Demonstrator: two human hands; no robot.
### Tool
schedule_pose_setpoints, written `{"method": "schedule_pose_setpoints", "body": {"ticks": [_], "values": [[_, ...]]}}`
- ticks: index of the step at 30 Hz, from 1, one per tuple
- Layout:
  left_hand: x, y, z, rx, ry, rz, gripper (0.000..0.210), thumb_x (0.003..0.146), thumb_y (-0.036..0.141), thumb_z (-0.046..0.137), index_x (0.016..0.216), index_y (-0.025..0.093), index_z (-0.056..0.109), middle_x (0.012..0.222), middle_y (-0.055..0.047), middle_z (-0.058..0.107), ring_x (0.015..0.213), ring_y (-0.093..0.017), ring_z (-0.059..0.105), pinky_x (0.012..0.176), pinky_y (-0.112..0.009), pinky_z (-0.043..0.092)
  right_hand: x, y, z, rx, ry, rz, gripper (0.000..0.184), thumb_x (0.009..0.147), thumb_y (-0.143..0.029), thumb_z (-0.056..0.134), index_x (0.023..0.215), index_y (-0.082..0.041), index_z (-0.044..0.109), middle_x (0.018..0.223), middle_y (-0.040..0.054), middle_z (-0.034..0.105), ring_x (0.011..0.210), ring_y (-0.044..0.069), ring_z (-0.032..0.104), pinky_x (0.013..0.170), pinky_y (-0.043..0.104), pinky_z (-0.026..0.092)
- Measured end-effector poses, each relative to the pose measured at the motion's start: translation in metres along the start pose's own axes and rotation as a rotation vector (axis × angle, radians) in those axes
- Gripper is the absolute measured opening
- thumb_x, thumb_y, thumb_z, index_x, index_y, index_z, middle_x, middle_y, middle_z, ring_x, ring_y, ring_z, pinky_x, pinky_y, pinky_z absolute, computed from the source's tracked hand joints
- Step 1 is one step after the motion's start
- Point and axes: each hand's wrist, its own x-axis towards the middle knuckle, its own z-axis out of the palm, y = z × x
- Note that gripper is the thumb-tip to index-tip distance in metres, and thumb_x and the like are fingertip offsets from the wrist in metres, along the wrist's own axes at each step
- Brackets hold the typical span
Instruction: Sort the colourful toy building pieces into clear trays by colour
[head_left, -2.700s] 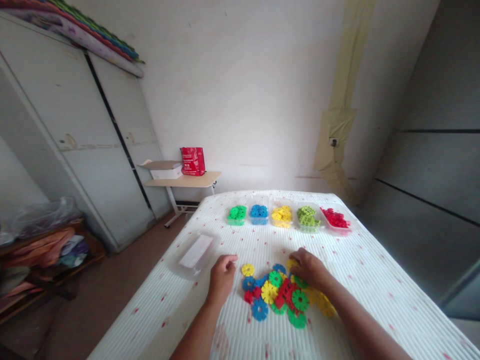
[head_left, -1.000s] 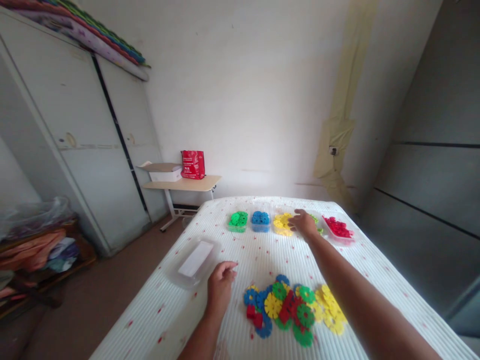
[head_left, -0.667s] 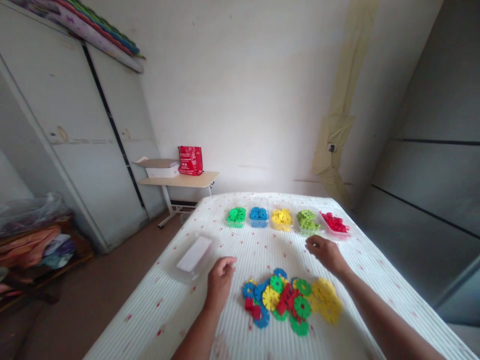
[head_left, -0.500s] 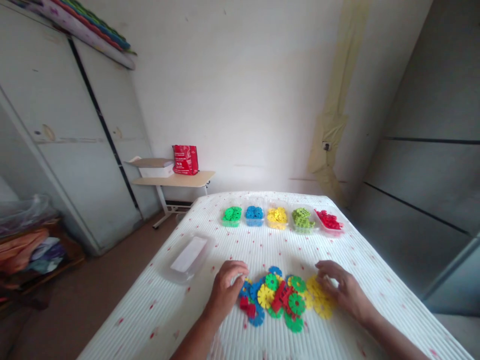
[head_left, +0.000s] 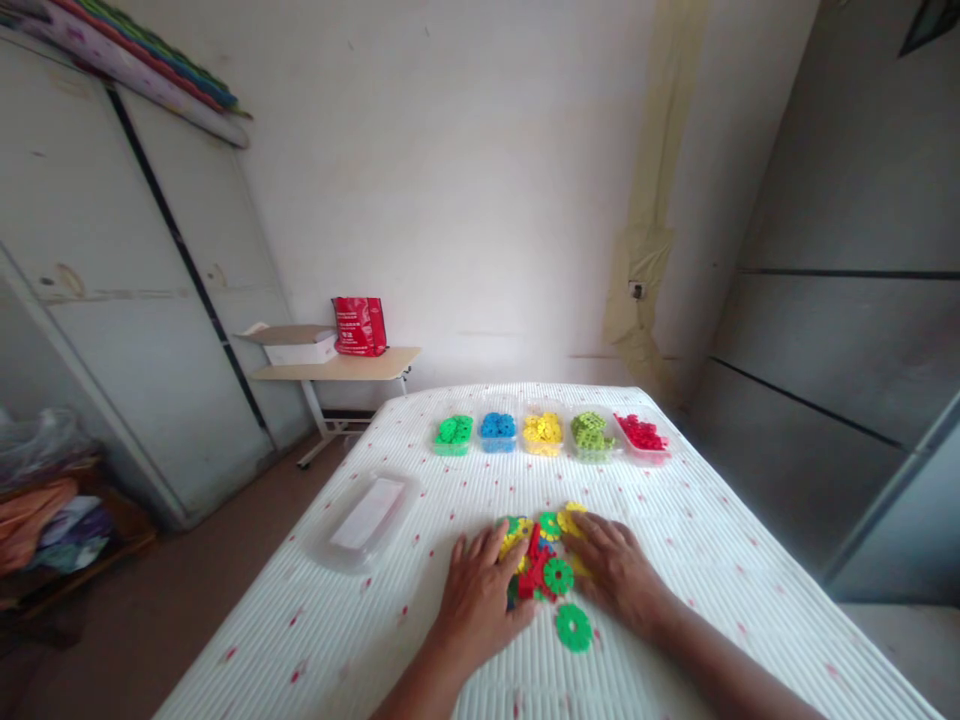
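A small heap of plastic flower-shaped discs and red blocks [head_left: 534,574] lies on the table in front of me. From the left, my left hand [head_left: 481,592] lies flat with fingers stretched, touching the heap and partly covering a yellow disc [head_left: 513,538]. My right hand [head_left: 619,570] presses on the right side with its fingers stretched out, over yellow discs [head_left: 573,514]. Between the hands a green disc [head_left: 558,575] shows on the red blocks. Another green disc [head_left: 574,640] lies apart at the near side. Blue pieces are mostly hidden.
Along the far edge stand clear tubs of green [head_left: 454,431], blue [head_left: 498,427], yellow [head_left: 543,430], light green [head_left: 592,434] and red pieces [head_left: 641,433]. A clear plastic lid or tray [head_left: 405,500] with a white label lies left. Behind, a side table [head_left: 367,366] holds a red bag [head_left: 360,326].
Both hands have moved inward and flattened onto the pieces, which are now packed closer together. One green disc lies apart at the near side. The view has shifted slightly.
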Motion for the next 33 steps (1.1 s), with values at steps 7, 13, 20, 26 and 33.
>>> {"method": "schedule_pose_setpoints", "body": {"ticks": [7, 13, 20, 26, 33], "values": [[0.004, -0.027, -0.001, 0.006, 0.096, -0.118, 0.066, 0.073, 0.058, 0.047, 0.127, 0.019, 0.048, 0.138, -0.013, 0.040, 0.126, -0.030, 0.036, 0.103, -0.049, 0.028, 0.033, 0.001, 0.012, -0.037, 0.065, 0.155, 0.042, 0.087, -0.038, 0.037, 0.126, -0.029, 0.048, 0.134, 0.0085, 0.044, 0.123, 0.027, 0.035, 0.098, 0.048, 0.029], [0.007, -0.053, 0.013, -0.107, 0.284, -0.066, 0.046, 0.082, 0.046, 0.042, 0.115, 0.018, 0.059, 0.129, -0.013, 0.051, 0.119, -0.025, 0.046, 0.100, -0.041, 0.038, 0.031, -0.007, 0.001, 0.009, 0.213, 0.173, 0.034, 0.087, -0.020, 0.035, 0.110, -0.021, 0.061, 0.123, 0.0104, 0.054, 0.116, 0.023, 0.043, 0.094, 0.043, 0.033], [0.013, -0.063, 0.021, -0.295, 0.432, -0.094, 0.036, 0.085, 0.032, 0.037, 0.102, 0.018, 0.065, 0.116, -0.011, 0.061, 0.110, -0.021, 0.055, 0.094, -0.038, 0.046, 0.036, -0.052, -0.011, 0.142, 0.007, -0.068, 0.057, 0.073, -0.045, 0.057, 0.125, -0.026, 0.046, 0.129, 0.0079, 0.049, 0.118, 0.028, 0.039, 0.099, 0.048, 0.020], [0.013, -0.066, 0.018, -0.412, 0.505, -0.088, 0.032, 0.083, 0.034, 0.042, 0.092, 0.018, 0.067, 0.104, -0.010, 0.066, 0.101, -0.021, 0.060, 0.091, -0.038, 0.048, 0.033, -0.046, -0.011, 0.189, 0.015, -0.028, 0.041, 0.075, -0.036, 0.055, 0.114, -0.023, 0.054, 0.104, 0.0074, 0.061, 0.097, 0.023, 0.051, 0.094, 0.045, 0.027], [0.013, -0.067, 0.018, -0.470, 0.520, -0.109, 0.030, 0.081, 0.035, 0.044, 0.089, 0.018, 0.067, 0.101, -0.010, 0.066, 0.098, -0.021, 0.060, 0.090, -0.038, 0.048, 0.027, -0.025, -0.015, 0.656, 0.273, 0.175, 0.060, 0.069, -0.025, 0.058, 0.128, -0.023, 0.042, 0.123, 0.0087, 0.051, 0.111, 0.023, 0.048, 0.094, 0.039, 0.038]]}}
